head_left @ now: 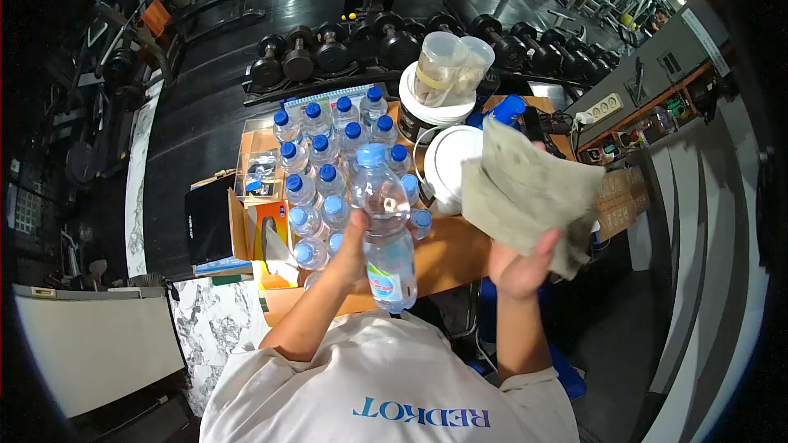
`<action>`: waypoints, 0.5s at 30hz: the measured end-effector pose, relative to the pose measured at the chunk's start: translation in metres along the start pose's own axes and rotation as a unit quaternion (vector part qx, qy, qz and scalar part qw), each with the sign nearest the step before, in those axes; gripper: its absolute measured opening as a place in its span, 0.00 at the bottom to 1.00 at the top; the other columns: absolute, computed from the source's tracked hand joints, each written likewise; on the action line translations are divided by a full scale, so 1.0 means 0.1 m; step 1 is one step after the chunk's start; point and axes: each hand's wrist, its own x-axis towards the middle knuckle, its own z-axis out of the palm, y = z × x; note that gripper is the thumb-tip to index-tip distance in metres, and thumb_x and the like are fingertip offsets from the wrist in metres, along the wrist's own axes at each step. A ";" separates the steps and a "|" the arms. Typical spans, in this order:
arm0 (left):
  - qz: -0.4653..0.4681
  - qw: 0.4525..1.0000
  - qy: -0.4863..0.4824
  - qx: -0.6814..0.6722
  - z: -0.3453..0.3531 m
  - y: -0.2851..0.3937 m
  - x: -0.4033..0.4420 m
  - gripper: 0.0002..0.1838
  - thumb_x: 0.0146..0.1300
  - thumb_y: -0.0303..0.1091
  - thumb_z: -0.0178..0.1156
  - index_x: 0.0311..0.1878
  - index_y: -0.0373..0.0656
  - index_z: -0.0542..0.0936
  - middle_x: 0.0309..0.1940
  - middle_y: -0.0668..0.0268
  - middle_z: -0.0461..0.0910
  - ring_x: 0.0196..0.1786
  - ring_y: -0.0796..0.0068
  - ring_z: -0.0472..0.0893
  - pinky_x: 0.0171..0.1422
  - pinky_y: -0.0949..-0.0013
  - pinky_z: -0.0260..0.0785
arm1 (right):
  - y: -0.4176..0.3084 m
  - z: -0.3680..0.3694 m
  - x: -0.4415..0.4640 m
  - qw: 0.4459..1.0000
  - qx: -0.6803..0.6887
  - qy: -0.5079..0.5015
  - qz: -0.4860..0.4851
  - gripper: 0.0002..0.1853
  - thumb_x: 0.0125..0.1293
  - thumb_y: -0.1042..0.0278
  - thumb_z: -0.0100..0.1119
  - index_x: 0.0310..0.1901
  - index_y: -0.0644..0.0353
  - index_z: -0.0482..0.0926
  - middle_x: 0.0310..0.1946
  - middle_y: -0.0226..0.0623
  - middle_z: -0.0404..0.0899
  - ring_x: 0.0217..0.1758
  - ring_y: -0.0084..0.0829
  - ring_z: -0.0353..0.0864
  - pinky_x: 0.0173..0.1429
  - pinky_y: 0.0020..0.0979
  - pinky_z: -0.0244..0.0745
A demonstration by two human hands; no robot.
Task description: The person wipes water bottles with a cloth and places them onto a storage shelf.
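My left hand (351,253) is wrapped round a clear water bottle (384,213) with a light blue cap, held upright before my chest. Raised to the right, my right hand (523,269) grips a folded grey-beige cloth (529,189); the cloth hides part of its fingers. Cloth and bottle are apart. Behind and left of the held bottle, several capped water bottles (320,148) stand in rows on the wooden table (451,253).
White lidded buckets (454,160) stand behind the cloth, one topped by clear plastic containers (441,61). An orange box (273,238) is at the table's left. Beyond are dumbbells (332,51) on a rack. A power strip (603,107) is at right.
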 end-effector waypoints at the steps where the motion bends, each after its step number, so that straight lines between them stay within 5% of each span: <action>1: -0.006 1.000 0.002 -0.009 -0.08 -0.12 0.03 0.47 0.49 0.76 0.55 0.61 0.45 0.68 0.50 0.58 0.77 0.51 0.64 0.79 0.52 0.59 0.75 | 0.32 -0.10 -0.16 0.994 -0.079 -0.061 -0.035 0.35 0.64 0.50 0.53 0.67 0.62 0.58 0.68 0.42 0.59 0.74 0.42 0.53 0.75 0.46 0.46; 2: -0.007 1.000 0.000 -0.009 -0.06 -0.20 0.05 0.47 0.49 0.76 0.55 0.61 0.45 0.68 0.50 0.58 0.77 0.51 0.64 0.79 0.52 0.59 0.75 | 0.62 -0.22 -0.31 0.977 -0.158 -0.121 -0.069 0.33 0.62 0.56 0.59 0.66 0.60 0.62 0.68 0.39 0.62 0.74 0.41 0.52 0.76 0.47 0.43; 4: 0.079 0.972 0.148 0.165 0.00 -0.31 0.09 0.47 0.53 0.74 0.53 0.65 0.45 0.65 0.56 0.54 0.74 0.56 0.59 0.76 0.56 0.59 0.72 | 0.27 0.19 0.01 0.764 -0.498 -0.403 -0.079 0.30 0.57 0.55 0.60 0.60 0.58 0.72 0.68 0.33 0.64 0.75 0.43 0.50 0.77 0.47 0.39; 5: 0.081 0.972 0.148 0.164 -0.01 -0.28 0.11 0.47 0.53 0.74 0.53 0.65 0.45 0.65 0.56 0.54 0.74 0.56 0.59 0.76 0.56 0.59 0.72 | 0.34 0.27 -0.10 0.731 -0.525 -0.423 -0.103 0.24 0.55 0.56 0.62 0.53 0.56 0.77 0.64 0.30 0.68 0.75 0.40 0.52 0.76 0.49 0.38; 6: 0.067 0.997 0.039 0.010 -0.04 -0.19 0.15 0.47 0.54 0.75 0.50 0.65 0.44 0.65 0.57 0.53 0.73 0.57 0.57 0.75 0.58 0.59 0.71 | 0.39 0.31 -0.23 0.696 -0.550 -0.444 -0.129 0.18 0.52 0.58 0.65 0.45 0.53 0.82 0.61 0.27 0.72 0.74 0.38 0.55 0.76 0.51 0.37; 7: 0.053 0.986 -0.072 -0.143 -0.09 -0.09 0.18 0.48 0.55 0.76 0.46 0.65 0.44 0.66 0.57 0.52 0.73 0.58 0.54 0.75 0.59 0.59 0.70 | 0.39 0.28 -0.28 0.694 -0.546 -0.450 -0.131 0.18 0.52 0.58 0.65 0.45 0.53 0.82 0.61 0.27 0.72 0.74 0.38 0.55 0.76 0.51 0.37; 8: 0.034 0.940 -0.179 -0.290 -0.14 -0.02 0.15 0.49 0.56 0.77 0.42 0.66 0.43 0.66 0.58 0.51 0.72 0.58 0.52 0.74 0.61 0.59 0.69 | 0.38 0.22 -0.33 0.752 -0.472 -0.457 -0.057 0.16 0.53 0.60 0.64 0.45 0.53 0.82 0.58 0.28 0.75 0.72 0.37 0.59 0.76 0.51 0.37; 9: 0.051 0.991 0.010 -0.121 -0.09 0.04 0.04 0.51 0.52 0.82 0.38 0.58 0.42 0.72 0.50 0.53 0.78 0.50 0.55 0.79 0.55 0.57 0.72 | 0.37 0.16 -0.38 0.799 -0.391 -0.457 0.021 0.15 0.54 0.62 0.63 0.44 0.52 0.82 0.56 0.29 0.77 0.70 0.35 0.62 0.76 0.50 0.38; 12: 0.103 0.977 0.116 -0.145 -0.05 0.14 0.12 0.51 0.49 0.84 0.37 0.49 0.41 0.75 0.40 0.57 0.80 0.40 0.59 0.81 0.48 0.56 0.75 | 0.48 -0.20 -0.52 0.858 -0.293 -0.420 0.049 0.14 0.55 0.63 0.61 0.44 0.50 0.82 0.51 0.29 0.80 0.66 0.38 0.69 0.76 0.51 0.40; 13: 0.115 0.973 0.164 -0.116 0.04 0.18 0.13 0.49 0.49 0.84 0.37 0.46 0.42 0.74 0.35 0.60 0.79 0.36 0.63 0.81 0.43 0.59 0.75 | 0.44 -0.24 -0.53 0.857 -0.312 -0.410 0.030 0.14 0.61 0.64 0.56 0.47 0.55 0.81 0.46 0.36 0.82 0.63 0.36 0.73 0.72 0.47 0.52; 14: 0.117 0.972 0.165 -0.118 0.08 0.22 0.11 0.49 0.49 0.84 0.37 0.46 0.42 0.74 0.35 0.60 0.79 0.36 0.63 0.81 0.43 0.59 0.75 | 0.43 -0.36 -0.61 0.856 -0.312 -0.412 0.030 0.14 0.61 0.64 0.56 0.47 0.55 0.81 0.46 0.36 0.82 0.63 0.36 0.73 0.72 0.47 0.52; 15: 0.136 0.975 0.167 -0.055 0.11 0.26 0.11 0.49 0.49 0.84 0.37 0.46 0.42 0.75 0.35 0.60 0.79 0.36 0.63 0.81 0.43 0.59 0.75 | 0.48 -0.55 -0.75 0.907 -0.238 -0.311 0.152 0.15 0.64 0.63 0.52 0.49 0.58 0.79 0.47 0.38 0.81 0.61 0.35 0.73 0.70 0.43 0.58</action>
